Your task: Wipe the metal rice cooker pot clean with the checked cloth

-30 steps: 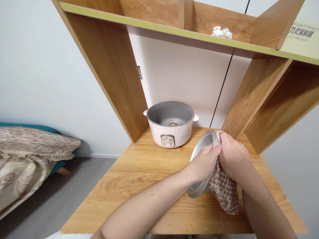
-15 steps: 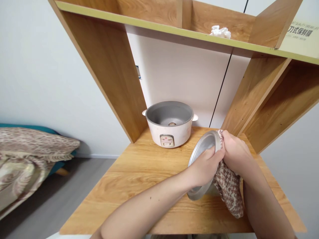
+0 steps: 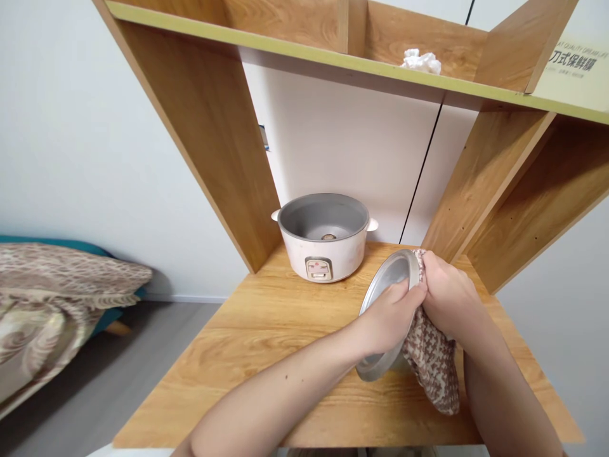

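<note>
A silver metal pot (image 3: 384, 277) is tipped on its side above the right part of the tabletop, its opening facing left. My left hand (image 3: 392, 314) reaches across the opening and grips the rim on the right, fingers closed. My right hand (image 3: 450, 289) is closed on a brown-and-white patterned cloth (image 3: 435, 365), pressing it to the pot's rim and outer side. The cloth's loose end hangs below that hand. Behind, a white rice cooker body (image 3: 326, 244) stands lidless, its grey inside showing a round centre piece. My hands hide part of the pot.
The wooden tabletop (image 3: 228, 362) sits under a shelf (image 3: 304, 54) with upright side panels. White crumpled tissue (image 3: 421, 61) lies on the shelf, near a printed box (image 3: 578, 70). At far left, a patterned blanket (image 3: 61, 279) covers a teal seat.
The hanging end of the cloth has swung slightly left. My right hand and the pot have shifted a little; the rice cooker body stays where it was.
</note>
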The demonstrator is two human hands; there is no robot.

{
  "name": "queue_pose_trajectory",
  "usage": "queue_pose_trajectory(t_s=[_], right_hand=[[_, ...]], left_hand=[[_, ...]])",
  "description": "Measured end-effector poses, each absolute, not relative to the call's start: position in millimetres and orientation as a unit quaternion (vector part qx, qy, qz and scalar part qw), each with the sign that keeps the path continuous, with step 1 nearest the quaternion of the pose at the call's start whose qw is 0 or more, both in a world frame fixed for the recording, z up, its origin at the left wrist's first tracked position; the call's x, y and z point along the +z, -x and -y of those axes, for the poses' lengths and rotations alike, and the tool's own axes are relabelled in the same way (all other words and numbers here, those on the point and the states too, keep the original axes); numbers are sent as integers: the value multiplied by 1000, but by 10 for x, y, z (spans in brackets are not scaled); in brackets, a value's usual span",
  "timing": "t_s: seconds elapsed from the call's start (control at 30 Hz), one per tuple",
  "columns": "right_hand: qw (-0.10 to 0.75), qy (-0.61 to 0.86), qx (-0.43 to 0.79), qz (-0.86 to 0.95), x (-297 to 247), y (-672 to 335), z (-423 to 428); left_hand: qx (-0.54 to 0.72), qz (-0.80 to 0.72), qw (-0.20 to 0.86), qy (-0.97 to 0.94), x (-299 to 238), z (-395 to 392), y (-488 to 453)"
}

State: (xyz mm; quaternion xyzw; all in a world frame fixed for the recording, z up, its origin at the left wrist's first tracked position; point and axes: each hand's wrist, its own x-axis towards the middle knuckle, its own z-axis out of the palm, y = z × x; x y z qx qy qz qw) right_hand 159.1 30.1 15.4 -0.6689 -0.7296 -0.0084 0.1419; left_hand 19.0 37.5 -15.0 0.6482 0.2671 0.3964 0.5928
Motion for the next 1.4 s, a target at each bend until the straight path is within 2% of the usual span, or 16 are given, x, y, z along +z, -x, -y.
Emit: queue_pose_trajectory(t_s=[0.27,0.93,1.4], right_hand=[[150,676,15,722,196,-1675,-410],[122,656,-125,734,40,-1515,-66],[163,669,13,725,167,-1621,-331]], left_hand=[[386,-265,590,-658,-155,-342,-197],[381,-245,641,-620,-176,-397,-202],[377,-268,601,-652,-151,-412,-175]])
